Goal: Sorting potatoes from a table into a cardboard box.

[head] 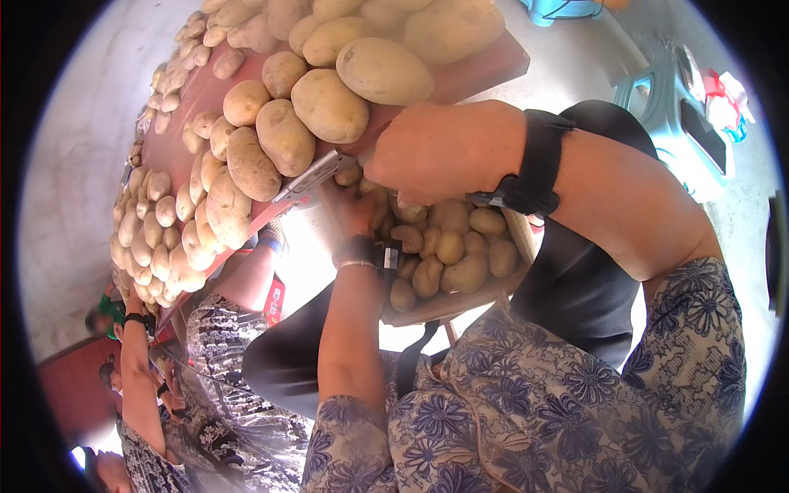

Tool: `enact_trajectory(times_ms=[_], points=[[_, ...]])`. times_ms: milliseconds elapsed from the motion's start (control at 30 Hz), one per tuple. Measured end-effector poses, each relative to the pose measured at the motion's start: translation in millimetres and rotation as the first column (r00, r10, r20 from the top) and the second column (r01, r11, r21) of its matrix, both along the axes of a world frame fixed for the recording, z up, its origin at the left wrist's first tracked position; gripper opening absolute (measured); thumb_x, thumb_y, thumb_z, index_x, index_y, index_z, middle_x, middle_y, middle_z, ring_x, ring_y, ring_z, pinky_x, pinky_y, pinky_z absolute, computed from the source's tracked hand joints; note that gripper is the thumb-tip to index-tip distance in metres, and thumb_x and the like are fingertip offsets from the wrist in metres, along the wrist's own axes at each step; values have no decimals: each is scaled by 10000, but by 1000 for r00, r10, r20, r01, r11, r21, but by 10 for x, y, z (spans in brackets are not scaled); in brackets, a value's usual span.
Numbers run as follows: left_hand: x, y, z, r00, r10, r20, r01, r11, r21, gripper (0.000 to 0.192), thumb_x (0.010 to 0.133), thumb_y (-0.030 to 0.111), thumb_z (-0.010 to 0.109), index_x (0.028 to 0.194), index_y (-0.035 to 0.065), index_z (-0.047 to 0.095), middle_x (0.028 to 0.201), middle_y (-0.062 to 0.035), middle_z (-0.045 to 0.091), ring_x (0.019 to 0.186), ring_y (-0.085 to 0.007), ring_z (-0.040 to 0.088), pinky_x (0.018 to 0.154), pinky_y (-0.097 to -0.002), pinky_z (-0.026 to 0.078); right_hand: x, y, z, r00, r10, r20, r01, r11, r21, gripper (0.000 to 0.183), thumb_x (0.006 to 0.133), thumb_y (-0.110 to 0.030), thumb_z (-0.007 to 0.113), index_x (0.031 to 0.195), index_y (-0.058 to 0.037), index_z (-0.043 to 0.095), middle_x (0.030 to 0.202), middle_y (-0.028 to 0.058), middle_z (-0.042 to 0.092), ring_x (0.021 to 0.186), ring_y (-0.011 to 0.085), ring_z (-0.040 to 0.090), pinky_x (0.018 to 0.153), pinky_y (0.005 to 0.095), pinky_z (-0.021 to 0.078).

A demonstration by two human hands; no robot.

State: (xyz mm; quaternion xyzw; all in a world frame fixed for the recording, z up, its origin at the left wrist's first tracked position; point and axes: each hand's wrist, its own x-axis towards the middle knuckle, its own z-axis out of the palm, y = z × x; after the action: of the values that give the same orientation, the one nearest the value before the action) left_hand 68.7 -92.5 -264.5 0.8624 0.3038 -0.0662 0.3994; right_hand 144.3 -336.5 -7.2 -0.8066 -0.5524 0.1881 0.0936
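Observation:
My right hand [441, 154], with a black band at the wrist, reaches across from the right above a wooden box [527, 243]. Its fingers are curled down, and their tips are hidden. A flat metal strip with holes [311, 175] runs from near this hand along the table edge; whether I grip it is unclear. Lower and to the left, my left hand [357, 209] is inside the box's far left corner, blurred and partly shaded, close to some potatoes. Smallish potatoes [465, 271] fill the box, which sits between my knees. One brownish potato [407, 237] shows a cut-looking face.
A red-brown table [474, 77] bears many potatoes, with large ones [330, 105] nearest me. To the right stands a light-blue plastic stool [678, 135] with a phone [703, 135] and packets on it. A co-worker's arm [138, 376] reaches to the table at the lower left.

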Motion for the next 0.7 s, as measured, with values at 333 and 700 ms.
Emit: enact_trajectory(times_ms=[333,700], points=[[-271,-477,612,986,-13,-167,-70,874,-480,663,724,333,671,1254,0,453,1098,-114,586,865,-230,594,630,-314,498,-14,24,-127,1000,6,6,-7,978,210,170,670,-171,660,752,-24,636,735,147,635,725,313,633,637,389,517],[-304,-43,2634,918,209,335,270,288,-919,442,886,357,492,1164,16,456,1013,-180,567,831,-247,601,532,-268,467,-21,63,-97,999,40,36,-43,995,92,177,674,-152,613,787,-26,665,746,153,645,743,302,640,672,404,514]])
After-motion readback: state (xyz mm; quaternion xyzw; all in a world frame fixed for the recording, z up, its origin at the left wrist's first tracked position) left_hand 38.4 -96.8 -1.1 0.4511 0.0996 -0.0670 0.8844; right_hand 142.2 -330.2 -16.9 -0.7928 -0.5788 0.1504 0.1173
